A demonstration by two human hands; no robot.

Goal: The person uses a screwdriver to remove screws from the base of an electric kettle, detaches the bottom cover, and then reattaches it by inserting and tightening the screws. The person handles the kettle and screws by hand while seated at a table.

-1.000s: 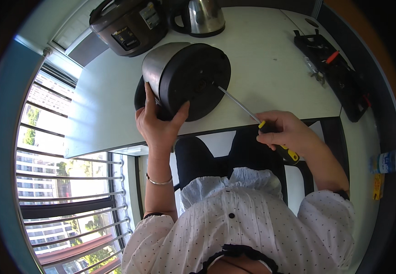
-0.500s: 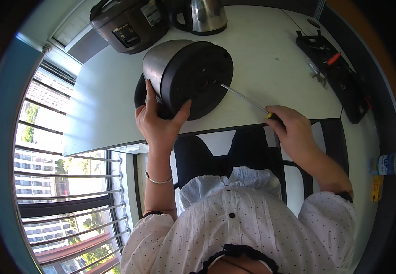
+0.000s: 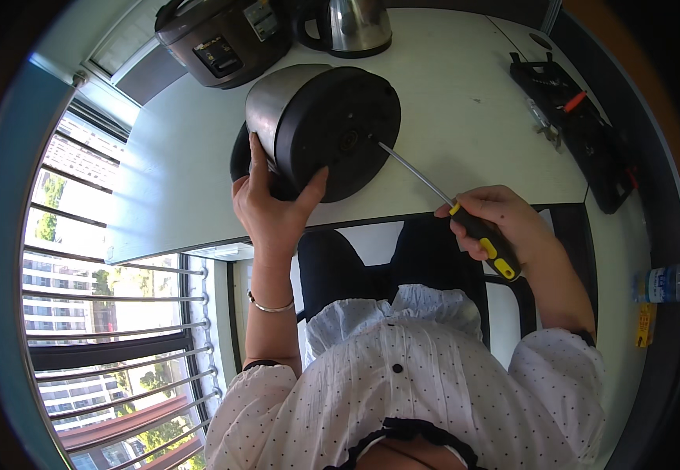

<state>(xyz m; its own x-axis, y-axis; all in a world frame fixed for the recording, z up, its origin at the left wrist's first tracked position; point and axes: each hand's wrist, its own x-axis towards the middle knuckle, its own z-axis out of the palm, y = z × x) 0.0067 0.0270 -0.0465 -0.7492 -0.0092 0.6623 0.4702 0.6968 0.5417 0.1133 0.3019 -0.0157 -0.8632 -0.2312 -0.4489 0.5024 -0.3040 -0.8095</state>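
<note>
A steel electric kettle [image 3: 332,141] lies tilted on the table, its black round base turned toward me and its handle at the left. My left hand [image 3: 273,207] grips it from below, thumb on the base and fingers along the steel side. In my right hand [image 3: 500,219] is a screwdriver [image 3: 484,240] with a black and yellow handle. Its long metal shaft points up and left, and the tip meets the base just right of the centre. Whether the tip sits in a screw is too small to tell.
A brown rice cooker [image 3: 222,47] and a second steel kettle [image 3: 353,30] stand at the back. On the right lies an open black tool case [image 3: 571,125] with a red-handled tool in it. A plastic bottle [image 3: 667,283] and a yellow packet [image 3: 645,324] are farther right.
My right hand has turned and its grip has shifted, so the screwdriver's handle now shows. The tip stays at the base. My left hand and the kettle have hardly moved.
</note>
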